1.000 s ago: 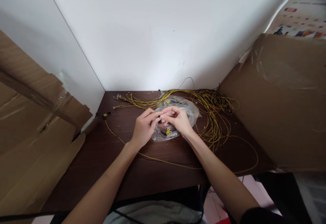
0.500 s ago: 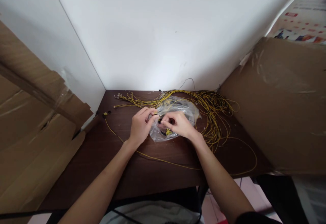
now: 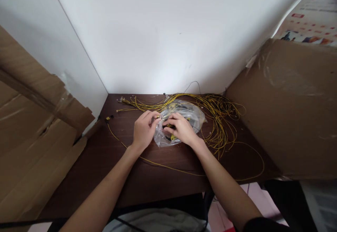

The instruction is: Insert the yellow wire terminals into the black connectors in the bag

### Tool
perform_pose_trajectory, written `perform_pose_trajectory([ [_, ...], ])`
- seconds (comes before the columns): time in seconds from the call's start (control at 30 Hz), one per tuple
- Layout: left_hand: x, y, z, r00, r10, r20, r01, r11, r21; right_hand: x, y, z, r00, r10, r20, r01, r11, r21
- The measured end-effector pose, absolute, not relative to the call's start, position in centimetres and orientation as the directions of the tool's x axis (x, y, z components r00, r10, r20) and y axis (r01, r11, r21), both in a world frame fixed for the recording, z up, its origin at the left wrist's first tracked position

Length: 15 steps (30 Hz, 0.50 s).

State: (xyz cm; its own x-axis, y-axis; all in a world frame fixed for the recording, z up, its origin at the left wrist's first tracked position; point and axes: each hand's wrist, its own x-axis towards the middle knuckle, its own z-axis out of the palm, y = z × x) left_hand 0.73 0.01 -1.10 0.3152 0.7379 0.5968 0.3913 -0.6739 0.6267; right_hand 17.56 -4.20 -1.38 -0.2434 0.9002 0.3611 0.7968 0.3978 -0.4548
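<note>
Over the left side of a clear plastic bag (image 3: 160,141), my left hand (image 3: 143,128) is closed, thumb and index finger pinching a small yellow connector (image 3: 158,117). A thin yellow wire seems to run from it toward the back right. My right hand (image 3: 182,129) is above the bag with its fingers apart and bent down toward small yellow and black parts (image 3: 172,137). Its fingertips are close to these parts; whether they touch one I cannot tell. The hand hides some of the bag's contents.
A large bundle of yellow wires (image 3: 218,119) spreads behind and right of the bag. One long yellow wire (image 3: 168,169) crosses the dark table (image 3: 158,186) to a yellow and black connector (image 3: 107,118) at left. Cardboard panels (image 3: 286,112) flank both sides; a white wall (image 3: 158,49) stands behind.
My right hand has moved from a pinch near the left fingertips, its fingers now spread over the parts in the bag. My left hand keeps its pinch.
</note>
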Motion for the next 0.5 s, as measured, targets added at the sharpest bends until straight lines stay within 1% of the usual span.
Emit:
perform_pose_trajectory([
  [0.13, 0.8, -0.1, -0.9, 0.316, 0.727, 0.610, 0.376, -0.686, 0.623, 17.5, -4.1, -1.6, -0.225, 0.903, 0.365, 0.802, 0.384, -0.457],
  [0.27, 0.8, -0.2, -0.9, 0.341, 0.721, 0.603, 0.344, -0.693, 0.634, 17.3, -4.2, -1.2, -0.244, 0.886, 0.393, 0.768, 0.424, -0.479],
  [0.3, 0.8, -0.2, -0.9, 0.346, 0.721, 0.601, 0.335, -0.693, 0.638, 17.2, -4.2, -1.0, -0.243, 0.882, 0.404, 0.745, 0.436, -0.505],
  [0.37, 0.8, -0.2, -1.0, 0.358, 0.718, 0.597, 0.320, -0.694, 0.644, 17.0, -4.4, -0.7, -0.211, 0.889, 0.407, 0.676, 0.433, -0.596],
  [0.5, 0.8, -0.1, -1.2, 0.374, 0.712, 0.594, 0.313, -0.700, 0.642, 16.7, -4.5, -0.3, -0.069, 0.935, 0.348, 0.464, 0.338, -0.818],
])
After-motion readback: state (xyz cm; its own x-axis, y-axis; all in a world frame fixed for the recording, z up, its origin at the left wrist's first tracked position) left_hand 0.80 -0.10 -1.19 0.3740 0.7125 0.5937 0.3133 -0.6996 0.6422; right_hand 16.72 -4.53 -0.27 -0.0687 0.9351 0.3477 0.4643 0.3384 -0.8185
